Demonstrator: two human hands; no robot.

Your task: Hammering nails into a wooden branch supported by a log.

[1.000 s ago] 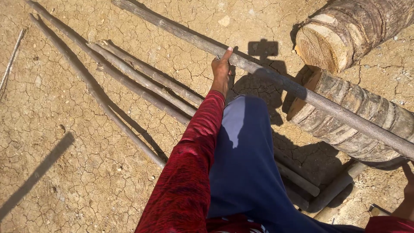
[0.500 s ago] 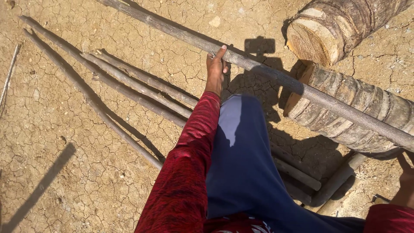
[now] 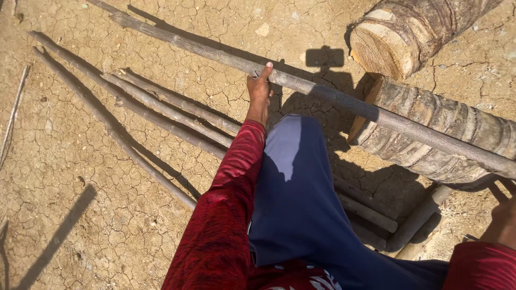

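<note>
My left hand (image 3: 259,88), at the end of a red sleeve, grips a long grey wooden pole (image 3: 344,102) from below, thumb over the top. The pole runs diagonally from upper left to the right edge and rests across a striped palm log (image 3: 430,134). My right hand (image 3: 502,220) shows only partly at the lower right edge, below the pole's far end; its fingers are hidden. My blue trouser leg (image 3: 295,193) stretches forward under the pole.
A second cut palm log (image 3: 403,32) lies at the upper right. Several thin long sticks (image 3: 161,107) lie on the dry cracked earth (image 3: 80,177) to the left. More short poles (image 3: 371,215) lie under my leg by the log.
My left hand keeps its hold on the pole. The view has shifted slightly, so the logs and pole sit a little further left in frame.
</note>
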